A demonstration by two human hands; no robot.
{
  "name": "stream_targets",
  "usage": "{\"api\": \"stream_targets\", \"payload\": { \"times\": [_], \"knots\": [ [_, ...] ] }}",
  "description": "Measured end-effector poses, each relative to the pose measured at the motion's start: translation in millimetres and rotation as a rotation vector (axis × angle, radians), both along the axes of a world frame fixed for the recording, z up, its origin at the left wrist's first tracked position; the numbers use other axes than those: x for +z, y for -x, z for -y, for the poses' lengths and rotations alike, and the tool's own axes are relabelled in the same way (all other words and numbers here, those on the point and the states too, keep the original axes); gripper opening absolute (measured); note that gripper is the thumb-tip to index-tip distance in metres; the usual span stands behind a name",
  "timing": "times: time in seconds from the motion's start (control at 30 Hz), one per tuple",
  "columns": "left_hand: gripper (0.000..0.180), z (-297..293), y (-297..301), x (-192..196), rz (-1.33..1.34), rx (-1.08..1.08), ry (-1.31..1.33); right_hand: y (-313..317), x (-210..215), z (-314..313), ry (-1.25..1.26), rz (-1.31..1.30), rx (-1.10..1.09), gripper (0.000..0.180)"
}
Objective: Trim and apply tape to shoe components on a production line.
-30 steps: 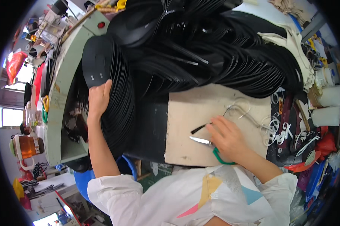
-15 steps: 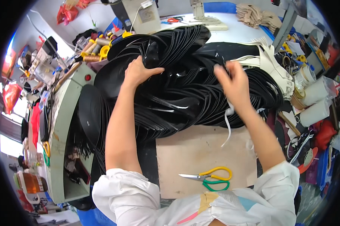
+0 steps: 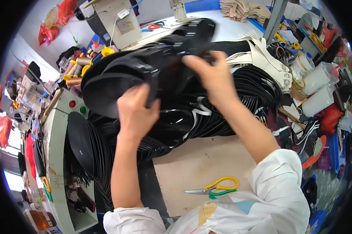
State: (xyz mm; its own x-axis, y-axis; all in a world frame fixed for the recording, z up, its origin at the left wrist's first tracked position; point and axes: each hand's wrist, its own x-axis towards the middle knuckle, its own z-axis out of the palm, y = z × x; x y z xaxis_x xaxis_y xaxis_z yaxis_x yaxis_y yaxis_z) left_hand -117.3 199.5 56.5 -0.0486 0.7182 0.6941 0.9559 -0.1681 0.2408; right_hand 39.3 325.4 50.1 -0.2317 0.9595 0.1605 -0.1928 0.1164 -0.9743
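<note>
My left hand point(image 3: 136, 113) is closed on the near edge of a bundle of black, glossy, leather-like cut pieces point(image 3: 105, 84), raised and smeared by motion. My right hand point(image 3: 217, 80) grips the bundle's right side between thumb and fingers; its fingertips are partly hidden. A curled white strip point(image 3: 201, 108) lies on the black pieces below my right wrist. Under and beside the bundle lie more fanned stacks of black pieces point(image 3: 257, 84). Scissors point(image 3: 213, 189) with one yellow and one green handle rest on the beige board point(image 3: 191, 163) near my body.
Cream-white cut pieces point(image 3: 267, 58) lie at the right behind the black stacks. Thread spools point(image 3: 76, 70) stand at the back left, beside a machine point(image 3: 123, 27). A grey-green cabinet point(image 3: 53, 156) borders the left. White cylindrical containers point(image 3: 316, 89) crowd the right.
Both hands have moved nearer and the black bundle has been lifted and swung toward me. My right hand has gone left onto it. The view has shifted slightly right.
</note>
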Motion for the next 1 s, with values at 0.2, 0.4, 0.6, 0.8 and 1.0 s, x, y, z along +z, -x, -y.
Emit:
{"api": "stream_targets", "payload": {
  "times": [0.2,0.4,0.6,0.8,1.0],
  "knots": [
    [0.03,-33,-76,-10,0.037,-0.111,0.137,-154,-26,-23,0.145,0.164,-0.291,0.049],
    [0.05,-33,-53,-7,0.127,-0.038,0.244,-299,7,1,-0.138,-0.067,-0.585,0.015],
    [0.032,-19,-20,14,0.577,-0.051,0.189,-376,75,49,-0.722,0.025,-0.704,0.016],
    [0.028,4,-2,61,0.236,0.119,-0.036,-330,54,69,-0.826,0.458,-0.811,0.018],
    [0.029,25,26,27,-0.391,0.169,0.267,-310,36,73,-1.019,0.819,-0.642,0.007]
  ]
}}
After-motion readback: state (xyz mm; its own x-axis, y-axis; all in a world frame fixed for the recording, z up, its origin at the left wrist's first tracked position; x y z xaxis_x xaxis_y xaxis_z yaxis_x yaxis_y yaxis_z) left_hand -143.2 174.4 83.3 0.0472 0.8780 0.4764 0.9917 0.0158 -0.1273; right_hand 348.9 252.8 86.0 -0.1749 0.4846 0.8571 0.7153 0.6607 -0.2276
